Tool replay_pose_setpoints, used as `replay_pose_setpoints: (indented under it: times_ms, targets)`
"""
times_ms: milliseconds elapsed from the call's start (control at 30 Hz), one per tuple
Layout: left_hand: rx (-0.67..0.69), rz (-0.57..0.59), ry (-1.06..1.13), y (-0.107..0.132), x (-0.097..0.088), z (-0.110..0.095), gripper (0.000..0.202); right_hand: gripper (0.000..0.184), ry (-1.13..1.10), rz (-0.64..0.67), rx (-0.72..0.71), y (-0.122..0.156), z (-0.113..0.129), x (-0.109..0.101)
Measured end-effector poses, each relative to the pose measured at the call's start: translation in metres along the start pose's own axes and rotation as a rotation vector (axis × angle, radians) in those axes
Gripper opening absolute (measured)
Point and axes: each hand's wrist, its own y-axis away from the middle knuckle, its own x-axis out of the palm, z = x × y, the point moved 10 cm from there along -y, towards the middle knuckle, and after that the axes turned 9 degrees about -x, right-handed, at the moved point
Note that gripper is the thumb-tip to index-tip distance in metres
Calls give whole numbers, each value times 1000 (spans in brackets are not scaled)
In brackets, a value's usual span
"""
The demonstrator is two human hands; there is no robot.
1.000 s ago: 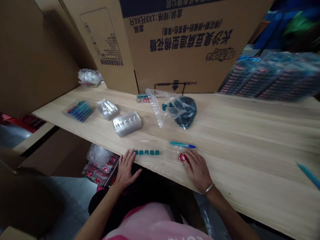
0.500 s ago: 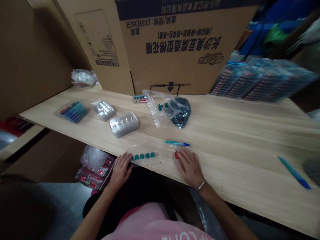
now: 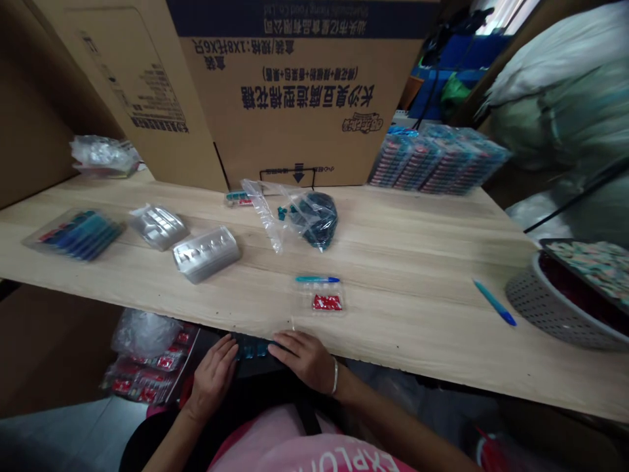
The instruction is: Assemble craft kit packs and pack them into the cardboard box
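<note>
Just past the front edge of the table, a clear plastic tray with a row of teal pieces point(image 3: 253, 348) is held between my two hands. My left hand point(image 3: 211, 377) is closed on its left end, and my right hand point(image 3: 305, 360) grips its right end, fingers bent over it. Beyond my right hand, a blue-teal pen point(image 3: 317, 280) and a red packet point(image 3: 327, 302) lie in clear plastic on the table. Farther back sits a clear bag point(image 3: 317, 219) of dark teal pieces.
Stacks of clear trays point(image 3: 206, 254) and a tray of pens point(image 3: 78, 233) are at left. A large cardboard box point(image 3: 304, 144) stands behind, with stacked filled packs point(image 3: 437, 160) beside it. Another pen point(image 3: 495, 302) and a grey basket point(image 3: 555, 305) are at right.
My right hand has left the red packet and come to the right end of the teal-piece tray. The tray has moved toward me, over the table edge. The view has turned right.
</note>
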Motion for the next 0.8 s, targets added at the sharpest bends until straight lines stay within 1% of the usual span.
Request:
replay_pose_setpoints:
  times_ms: [100, 167, 233, 300, 333, 400, 433, 500, 567, 600, 667, 733, 800]
  targets:
    - [18, 10, 74, -16, 4, -17, 47, 31, 0, -49, 9, 14, -3, -33]
    - [0, 34, 143, -36, 10, -28, 43, 32, -4, -123, 58, 25, -14, -60]
    - [-38, 90, 233, -62, 24, -36, 38, 33, -44, -196, 162, 34, -37, -82]
    - [-124, 141, 324, -91, 45, -36, 36, 36, -107, -245, 330, 45, -73, -96]
    - [-191, 161, 363, -106, 57, -32, 37, 41, -140, -258, 430, 50, -94, -97]
    - [-341, 210, 412, -129, 88, -17, 41, 50, -173, -279, 619, 63, -136, -94]
    - [-411, 244, 423, -137, 104, -9, 42, 51, -175, -285, 678, 68, -154, -91]
    - [-508, 319, 441, -146, 135, 4, 40, 44, -157, -302, 718, 75, -178, -82]
    - [-550, 361, 486, -147, 155, 13, 37, 36, -144, -318, 697, 78, -190, -75]
    - [-557, 367, 515, -146, 160, 16, 37, 34, -145, -319, 686, 79, -193, -71]
    - [-550, 373, 553, -142, 166, 18, 39, 34, -143, -299, 685, 81, -196, -66]
    - [-548, 375, 541, -139, 167, 19, 38, 33, -124, -246, 698, 81, -199, -63]
    - [-555, 364, 476, -139, 165, 19, 36, 32, -88, -167, 735, 79, -204, -61]
